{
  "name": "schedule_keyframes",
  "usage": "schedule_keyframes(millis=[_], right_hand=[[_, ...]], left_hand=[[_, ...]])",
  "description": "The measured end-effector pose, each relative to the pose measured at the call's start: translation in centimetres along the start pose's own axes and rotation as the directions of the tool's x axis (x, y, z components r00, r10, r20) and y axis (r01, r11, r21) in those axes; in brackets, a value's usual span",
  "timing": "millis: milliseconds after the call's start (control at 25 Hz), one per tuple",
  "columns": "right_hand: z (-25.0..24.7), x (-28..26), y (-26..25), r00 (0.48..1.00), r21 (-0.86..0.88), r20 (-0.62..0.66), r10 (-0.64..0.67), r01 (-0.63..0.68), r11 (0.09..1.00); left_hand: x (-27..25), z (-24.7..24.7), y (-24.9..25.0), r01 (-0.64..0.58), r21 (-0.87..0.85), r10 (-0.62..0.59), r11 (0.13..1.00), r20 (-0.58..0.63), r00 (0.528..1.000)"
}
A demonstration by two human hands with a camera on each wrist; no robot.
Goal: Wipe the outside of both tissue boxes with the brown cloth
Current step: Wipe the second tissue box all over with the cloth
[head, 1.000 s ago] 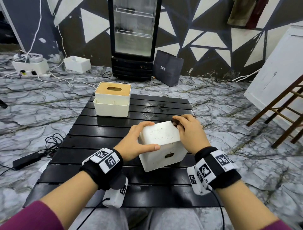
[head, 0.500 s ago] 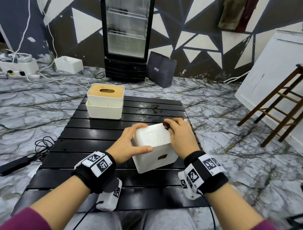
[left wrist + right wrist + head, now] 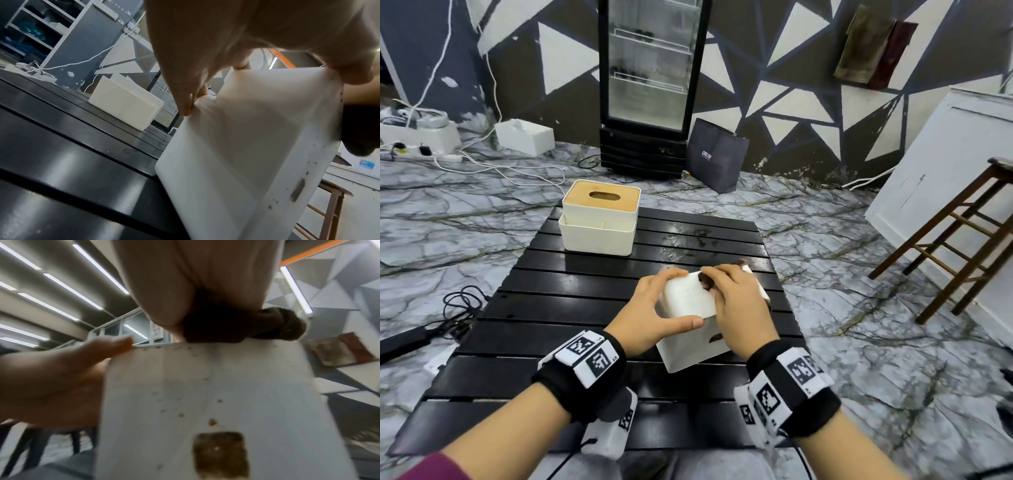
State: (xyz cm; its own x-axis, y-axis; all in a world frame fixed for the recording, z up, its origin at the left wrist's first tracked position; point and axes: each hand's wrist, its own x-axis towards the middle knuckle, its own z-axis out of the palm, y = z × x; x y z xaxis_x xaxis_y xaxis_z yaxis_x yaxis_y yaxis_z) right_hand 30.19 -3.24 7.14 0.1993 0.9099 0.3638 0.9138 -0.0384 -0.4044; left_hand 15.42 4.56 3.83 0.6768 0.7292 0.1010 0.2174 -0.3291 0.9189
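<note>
A white tissue box (image 3: 686,298) stands tilted on the black slatted table (image 3: 558,308), speckled with brown spots (image 3: 205,394). My left hand (image 3: 654,308) grips its left side, thumb along the near top edge (image 3: 236,138). My right hand (image 3: 736,305) holds the bunched brown cloth (image 3: 705,279) and presses it on the box's top far edge (image 3: 236,326). Most of the cloth is hidden under the fingers. A second tissue box (image 3: 599,219), cream with a wooden slotted lid, sits at the table's far left (image 3: 125,100).
A glass-door fridge (image 3: 650,85) and a dark paper bag (image 3: 715,154) stand beyond the table. A wooden stool (image 3: 962,240) is at the right. Cables, a power strip (image 3: 421,154) and a white box (image 3: 524,135) lie on the marble floor at left.
The right hand with the cloth has slid leftward across the box's top, closer to the left hand's fingers. The head view has shifted a little. The left hand keeps its grip.
</note>
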Motion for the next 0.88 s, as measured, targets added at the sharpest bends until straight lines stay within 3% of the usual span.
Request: schedule_keyframes(millis=[120, 320, 520, 600, 680, 800, 880], right_hand=[[-0.1, -1.3, -0.8, 0.997, 0.085, 0.059, -0.041, 0.036, 0.996], [-1.0, -1.0, 1.3, 0.999, 0.133, 0.018, 0.029, -0.031, 0.991], [-2.1, 1.4, 3.1, 0.999, 0.181, 0.045, 0.030, -0.038, 0.983], [-2.4, 1.8, 3.6, 0.995, 0.186, 0.099, 0.015, -0.034, 0.982], [-2.6, 1.8, 3.8, 0.993, 0.187, 0.120, -0.008, -0.015, 0.982], [-2.6, 1.0, 3.4, 0.997, 0.221, 0.080, -0.024, 0.005, 0.975], [-2.5, -0.2, 2.9, 0.997, 0.258, 0.058, -0.044, 0.028, 0.966]], left_hand=[[-0.1, -0.2, 0.0, -0.005, 0.013, 0.005, 1.000, -0.009, 1.000], [-0.4, 0.7, -0.1, 0.016, 0.095, -0.009, 0.995, -0.073, 0.997], [-1.6, 3.0, -0.7, -0.066, 0.216, 0.111, 0.974, -0.203, 0.973], [-1.4, 3.1, -0.5, -0.089, 0.170, 0.118, 0.981, -0.166, 0.979], [-0.7, 2.4, -0.4, -0.071, 0.052, 0.073, 0.996, -0.052, 0.996], [0.5, 1.6, -0.6, -0.054, -0.076, 0.064, 0.996, 0.130, 0.989], [1.0, 1.5, -0.7, -0.056, -0.117, 0.075, 0.992, 0.167, 0.983]])
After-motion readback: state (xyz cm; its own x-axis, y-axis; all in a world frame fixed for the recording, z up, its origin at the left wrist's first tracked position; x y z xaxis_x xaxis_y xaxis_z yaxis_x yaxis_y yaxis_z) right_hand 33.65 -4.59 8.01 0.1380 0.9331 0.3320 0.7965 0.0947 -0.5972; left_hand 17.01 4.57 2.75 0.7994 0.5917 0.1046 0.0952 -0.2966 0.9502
